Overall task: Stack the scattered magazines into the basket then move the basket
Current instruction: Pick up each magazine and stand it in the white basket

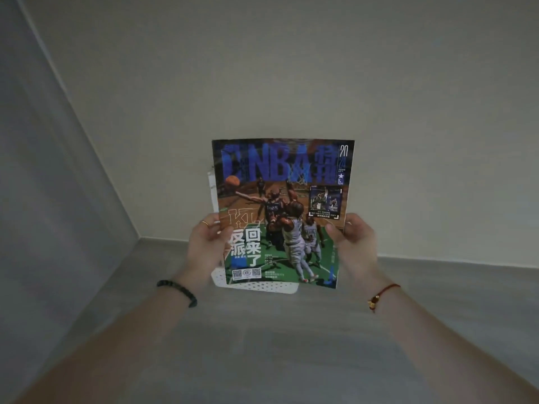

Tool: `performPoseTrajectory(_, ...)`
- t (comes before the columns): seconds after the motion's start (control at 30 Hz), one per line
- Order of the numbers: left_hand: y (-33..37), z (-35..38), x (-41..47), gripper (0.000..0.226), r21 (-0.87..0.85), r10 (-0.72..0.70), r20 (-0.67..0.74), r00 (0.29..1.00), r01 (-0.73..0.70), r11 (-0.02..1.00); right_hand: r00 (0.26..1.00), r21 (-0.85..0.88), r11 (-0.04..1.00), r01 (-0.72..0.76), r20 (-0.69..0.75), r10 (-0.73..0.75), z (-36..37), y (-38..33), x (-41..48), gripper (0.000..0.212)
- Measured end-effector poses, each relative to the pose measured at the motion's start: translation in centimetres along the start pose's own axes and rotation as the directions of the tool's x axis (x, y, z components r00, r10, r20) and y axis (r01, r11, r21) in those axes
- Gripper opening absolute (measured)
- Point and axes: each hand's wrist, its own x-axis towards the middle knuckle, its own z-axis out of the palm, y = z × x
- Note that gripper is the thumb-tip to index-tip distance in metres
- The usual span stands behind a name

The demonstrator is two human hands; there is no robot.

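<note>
Two hands hold up a flat, shiny magazine (280, 211) with a basketball picture on the cover. The left hand (205, 243) pinches its left edge, thumb on the front. The right hand (354, 240) pinches the right edge the same way. Behind it sits a white basket (262, 287) with round corners and tiny holes, maybe plastic. It rests on the smooth grey floor (262, 345), near the corner of two pale walls (291, 68).
</note>
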Motion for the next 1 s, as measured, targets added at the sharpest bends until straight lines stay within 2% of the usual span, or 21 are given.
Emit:
performPoseTrajectory(0.17,0.9,-2.8,5.9,0.026,0.081,0.075,-0.07,0.995,-0.069,0.994,0.999,-0.1,0.994,0.043,-0.008,-0.044,5.1,-0.1,3.7,0.014)
performPoseTrajectory(0.33,-2.4,-3.1,9.3,0.022,0.114,-0.004,-0.031,0.999,0.008,0.993,0.997,-0.219,0.976,-0.008,-0.076,-0.008,7.3,2.8,6.2,0.014)
performPoseTrajectory(0.43,-5.0,-2.6,9.8,0.01,0.138,-0.039,-0.04,0.998,0.044,0.99,0.995,-0.275,0.959,-0.066,-0.092,0.042,7.5,5.1,6.5,0.011)
performPoseTrajectory(0.53,-7.5,-2.2,9.8,0.014,0.066,-0.101,-0.072,0.992,0.106,0.992,0.99,-0.259,0.958,-0.12,-0.097,0.098,7.3,7.1,6.4,0.02)
performPoseTrajectory(0.67,-8.4,-2.1,10.2,0.028,-0.021,-0.161,-0.088,0.983,0.16,0.987,0.996,-0.375,0.925,-0.055,-0.087,0.024,7.4,7.6,6.9,0.007)
performPoseTrajectory(0.7,-8.3,-2.0,10.3,0.036,-0.008,-0.149,-0.087,0.985,0.148,0.989,0.994,-0.372,0.927,-0.037,-0.106,-0.003,7.5,7.4,7.0,0.01)
performPoseTrajectory(0.77,-7.7,-1.8,10.6,0.056,0.025,-0.069,-0.049,0.996,0.07,0.997,0.986,-0.34,0.94,0.019,-0.151,-0.074,7.8,6.7,7.4,0.031)
performPoseTrajectory(0.87,-5.4,-1.0,11.4,0.064,-0.077,0.018,0.104,0.994,-0.01,0.997,0.978,-0.236,0.966,0.11,-0.15,-0.148,8.6,4.6,8.4,0.06)
performPoseTrajectory(0.93,-3.9,-0.1,12.4,0.063,-0.159,-0.003,0.111,0.994,0.021,0.987,0.986,-0.162,0.981,0.111,-0.105,-0.129,9.3,3.2,9.6,0.06)
performPoseTrajectory(1.0,-3.1,0.6,13.5,0.053,-0.226,-0.039,0.079,0.996,0.056,0.972,0.996,-0.051,0.998,0.029,-0.086,-0.033,10.0,2.3,10.9,0.057)
